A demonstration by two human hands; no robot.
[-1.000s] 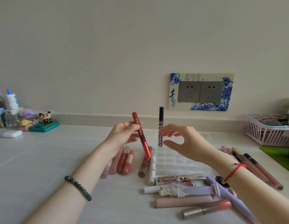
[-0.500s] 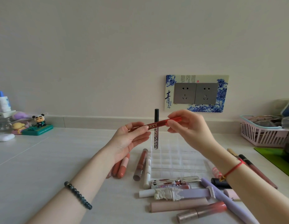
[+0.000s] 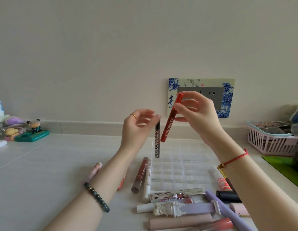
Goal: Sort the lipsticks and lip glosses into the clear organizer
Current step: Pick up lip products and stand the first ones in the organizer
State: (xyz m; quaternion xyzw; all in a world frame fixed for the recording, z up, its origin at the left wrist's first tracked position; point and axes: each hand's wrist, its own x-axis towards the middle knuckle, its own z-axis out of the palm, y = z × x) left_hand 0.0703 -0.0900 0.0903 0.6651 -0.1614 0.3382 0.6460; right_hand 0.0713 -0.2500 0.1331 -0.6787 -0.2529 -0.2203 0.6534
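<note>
My right hand [image 3: 197, 114] pinches a red lip gloss tube [image 3: 170, 120] near its cap, holding it almost upright above the back left of the clear organizer [image 3: 181, 162]. A dark brown lip gloss [image 3: 157, 142] stands upright in the organizer's back left cell. My left hand [image 3: 138, 125] hovers just left of both tubes, fingers loosely curled and holding nothing. Several lipsticks and glosses lie on the counter in front of the organizer, among them a brown tube [image 3: 140, 174], a white tube [image 3: 147, 184] and a lilac tube [image 3: 195, 208].
A pink basket [image 3: 270, 142] stands at the right by a green mat [image 3: 285, 167]. Small figurines [image 3: 34, 126] and bottles stand at the far left near the wall. A wall socket with a blue-patterned frame [image 3: 226, 99] is behind my hands.
The red gloss passed from my left hand to my right, which turned it from level to almost upright. My left hand let go and stays raised.
</note>
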